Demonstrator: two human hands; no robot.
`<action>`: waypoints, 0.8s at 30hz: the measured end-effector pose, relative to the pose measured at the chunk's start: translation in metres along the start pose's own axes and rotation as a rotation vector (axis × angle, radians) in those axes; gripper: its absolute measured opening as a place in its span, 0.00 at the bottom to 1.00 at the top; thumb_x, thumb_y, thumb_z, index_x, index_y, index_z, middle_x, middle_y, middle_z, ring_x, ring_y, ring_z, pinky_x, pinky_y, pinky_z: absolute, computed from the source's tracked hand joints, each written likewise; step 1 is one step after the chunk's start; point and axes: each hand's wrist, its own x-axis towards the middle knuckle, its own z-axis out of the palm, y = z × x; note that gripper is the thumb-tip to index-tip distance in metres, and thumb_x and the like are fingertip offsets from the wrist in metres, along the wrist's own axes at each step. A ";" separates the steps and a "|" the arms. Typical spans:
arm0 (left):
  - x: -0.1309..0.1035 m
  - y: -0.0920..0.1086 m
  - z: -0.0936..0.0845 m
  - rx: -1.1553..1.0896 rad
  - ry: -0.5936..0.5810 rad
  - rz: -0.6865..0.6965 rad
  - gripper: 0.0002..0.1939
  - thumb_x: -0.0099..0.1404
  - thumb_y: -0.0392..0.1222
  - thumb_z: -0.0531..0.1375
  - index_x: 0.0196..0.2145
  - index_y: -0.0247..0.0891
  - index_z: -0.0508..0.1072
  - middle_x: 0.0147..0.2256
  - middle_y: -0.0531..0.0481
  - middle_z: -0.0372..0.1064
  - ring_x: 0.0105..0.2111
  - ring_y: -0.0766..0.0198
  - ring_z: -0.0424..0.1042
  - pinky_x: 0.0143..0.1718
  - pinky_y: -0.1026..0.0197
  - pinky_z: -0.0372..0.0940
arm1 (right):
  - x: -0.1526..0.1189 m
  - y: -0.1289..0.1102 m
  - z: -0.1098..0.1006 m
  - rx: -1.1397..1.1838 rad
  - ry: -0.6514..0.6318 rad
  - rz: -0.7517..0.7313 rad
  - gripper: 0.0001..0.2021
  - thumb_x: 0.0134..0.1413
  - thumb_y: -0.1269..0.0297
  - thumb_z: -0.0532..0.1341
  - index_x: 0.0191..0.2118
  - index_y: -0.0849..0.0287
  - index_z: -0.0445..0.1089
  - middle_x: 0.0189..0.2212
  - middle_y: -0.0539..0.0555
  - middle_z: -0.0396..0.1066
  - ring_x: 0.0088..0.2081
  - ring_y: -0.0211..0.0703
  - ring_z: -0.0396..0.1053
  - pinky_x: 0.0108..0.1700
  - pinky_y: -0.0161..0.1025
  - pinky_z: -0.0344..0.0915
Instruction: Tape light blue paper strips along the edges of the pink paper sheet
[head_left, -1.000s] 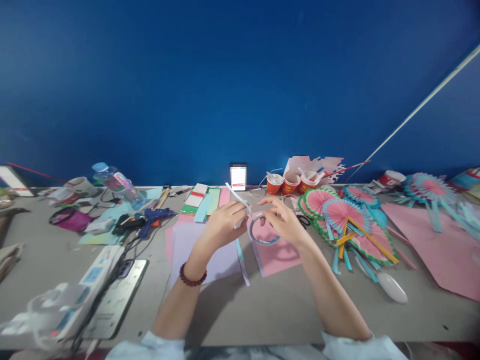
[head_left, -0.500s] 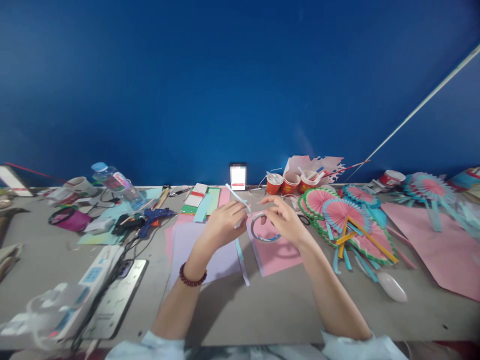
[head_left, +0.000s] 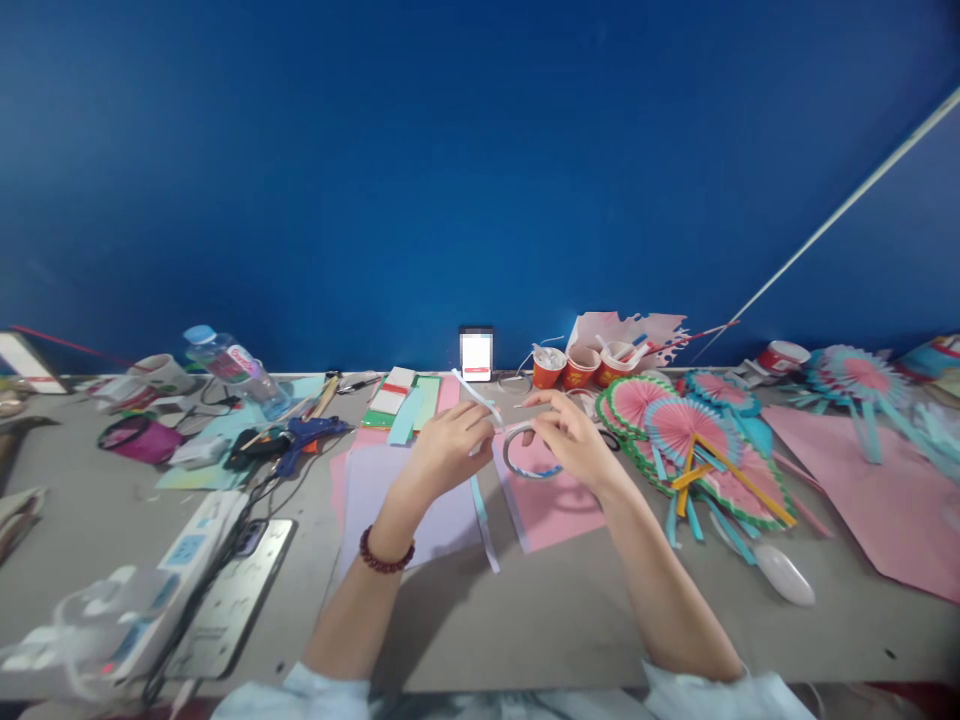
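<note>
My left hand (head_left: 454, 450) is closed, its fingers pinching a narrow pale paper strip (head_left: 484, 525). One end of the strip sticks up above the fingers; the other hangs toward the table. A thin grey ring (head_left: 510, 460), with blue and white along its lower edge, is pinched by my right hand (head_left: 566, 435). Both hands are close together, raised over the table. Beneath them lie a lavender sheet (head_left: 375, 495) on the left and a pink sheet (head_left: 551, 525) on the right.
Folded paper fans (head_left: 690, 435) lie to the right beside a white computer mouse (head_left: 784, 575). Red paper cups (head_left: 582, 368) stand at the back near an upright phone (head_left: 476, 355). On the left are a power strip (head_left: 187, 560), a glue gun (head_left: 311, 435) and a bottle (head_left: 232, 362).
Both hands stay almost in place. The fingers of my left hand have shifted slightly on the paper strip, and the ring has moved a tiny bit.
</note>
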 end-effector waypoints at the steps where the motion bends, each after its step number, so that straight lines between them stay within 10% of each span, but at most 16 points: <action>1: 0.000 0.000 0.000 0.003 -0.003 -0.001 0.11 0.56 0.26 0.53 0.33 0.39 0.69 0.33 0.48 0.71 0.38 0.61 0.70 0.36 0.61 0.67 | 0.000 0.000 0.000 -0.001 0.003 0.000 0.10 0.53 0.64 0.54 0.43 0.54 0.61 0.22 0.46 0.72 0.16 0.32 0.50 0.19 0.31 0.47; 24: -0.001 -0.002 0.005 0.044 -0.007 -0.006 0.11 0.56 0.26 0.53 0.33 0.38 0.68 0.34 0.49 0.71 0.37 0.61 0.69 0.34 0.62 0.65 | -0.001 -0.001 -0.004 0.006 0.029 -0.009 0.11 0.53 0.63 0.54 0.44 0.57 0.62 0.23 0.47 0.71 0.17 0.31 0.52 0.21 0.31 0.49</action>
